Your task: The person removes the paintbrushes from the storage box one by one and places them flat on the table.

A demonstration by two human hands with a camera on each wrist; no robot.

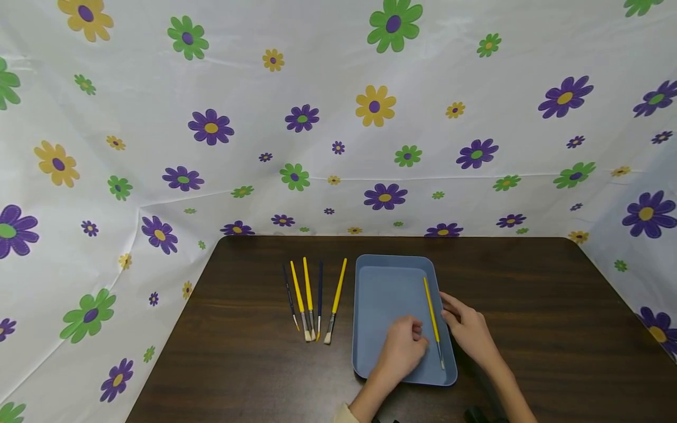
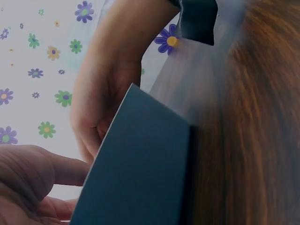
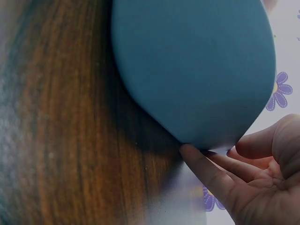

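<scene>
Both hands, left [image 1: 404, 346] and right [image 1: 468, 329], lie close together, fingers relaxed.

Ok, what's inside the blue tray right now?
One yellow-handled paintbrush lies along the right side of the blue tray. The left hand rests over the tray floor and covers part of it; the right hand is at the right rim.

I count six paintbrushes in all. Five lie in a row on the table [image 1: 529, 276] left of the tray: a dark blue brush [image 1: 289, 296] farthest left, then a yellow brush [image 1: 298, 301], a second yellow brush [image 1: 308, 296], a second dark blue brush [image 1: 319, 299], and a third yellow brush [image 1: 336, 299]. The sixth, a yellow-handled brush [image 1: 432, 320], lies inside the one blue tray [image 1: 394, 261], along its right side. I see two hands, one table.
</scene>
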